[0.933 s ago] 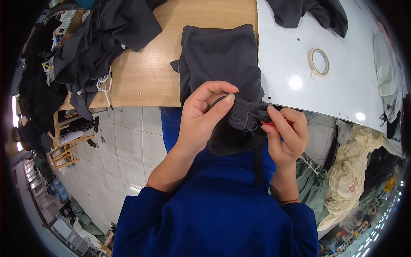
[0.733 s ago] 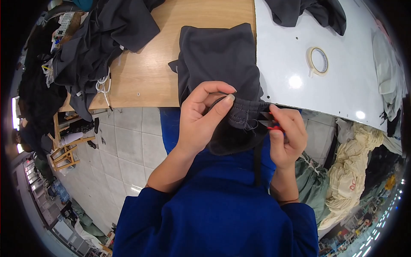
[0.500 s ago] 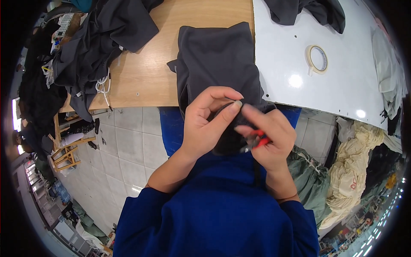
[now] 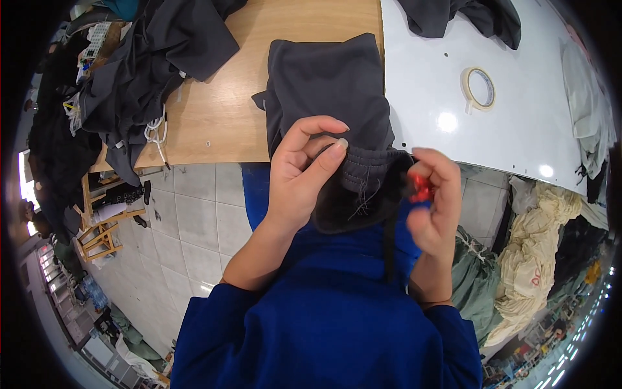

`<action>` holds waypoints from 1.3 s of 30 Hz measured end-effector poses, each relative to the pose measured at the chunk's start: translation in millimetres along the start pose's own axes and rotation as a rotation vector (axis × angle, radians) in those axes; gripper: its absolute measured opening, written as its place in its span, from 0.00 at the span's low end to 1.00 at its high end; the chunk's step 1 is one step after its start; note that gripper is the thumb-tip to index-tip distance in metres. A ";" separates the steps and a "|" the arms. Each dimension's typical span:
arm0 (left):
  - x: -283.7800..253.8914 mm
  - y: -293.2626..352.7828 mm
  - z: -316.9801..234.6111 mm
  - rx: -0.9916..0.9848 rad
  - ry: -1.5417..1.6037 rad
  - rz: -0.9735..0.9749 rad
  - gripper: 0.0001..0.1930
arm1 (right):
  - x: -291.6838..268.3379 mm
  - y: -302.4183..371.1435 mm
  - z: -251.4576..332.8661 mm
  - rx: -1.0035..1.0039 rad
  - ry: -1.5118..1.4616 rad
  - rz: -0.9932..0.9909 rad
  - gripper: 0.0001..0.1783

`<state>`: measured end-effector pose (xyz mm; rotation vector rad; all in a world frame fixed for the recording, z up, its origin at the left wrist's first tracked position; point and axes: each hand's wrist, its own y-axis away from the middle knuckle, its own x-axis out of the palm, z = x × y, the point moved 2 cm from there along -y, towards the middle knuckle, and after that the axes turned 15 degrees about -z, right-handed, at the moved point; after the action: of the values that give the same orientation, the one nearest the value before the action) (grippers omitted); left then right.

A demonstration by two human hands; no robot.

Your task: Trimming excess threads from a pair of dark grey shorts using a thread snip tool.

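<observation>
A dark grey garment (image 4: 327, 81) lies folded on the wooden table, and its gathered elastic edge (image 4: 369, 165) hangs over the front edge toward me. Loose thread ends (image 4: 364, 198) dangle from the stitched rows of that edge. My left hand (image 4: 301, 172) pinches the left side of the elastic edge between thumb and fingers. At its right end is my right hand (image 4: 437, 201), curled around red-handled thread snips (image 4: 421, 187). The snips are blurred, and their blades are hard to make out. Whether the right fingertips touch the fabric I cannot tell.
More dark grey garments (image 4: 162, 48) with white cords (image 4: 155, 133) are heaped at the left. A roll of masking tape (image 4: 479, 89) sits on the white tabletop (image 4: 427, 84). Cream cloth (image 4: 534, 253) and a green sack (image 4: 473, 279) are below at right.
Both hands have drawn apart, the left slightly left and the right to the right with the snips. The stitched elastic edge and its loose threads now show between them.
</observation>
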<state>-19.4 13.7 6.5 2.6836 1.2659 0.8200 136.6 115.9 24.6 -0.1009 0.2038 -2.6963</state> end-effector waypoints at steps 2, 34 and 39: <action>-0.8 -0.5 2.8 -0.015 0.021 -0.001 0.12 | 4.1 -3.6 -3.3 -0.088 0.018 -0.136 0.26; 0.1 0.3 5.2 -0.044 0.041 0.017 0.14 | 5.4 2.3 -2.1 -0.381 0.214 -0.134 0.32; 4.3 -0.3 4.8 0.023 0.037 0.111 0.13 | 16.3 2.9 1.5 -0.639 0.297 0.180 0.36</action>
<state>-15.0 17.9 4.2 2.7914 1.1485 0.8771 123.3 106.1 26.2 0.1255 1.0998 -2.3567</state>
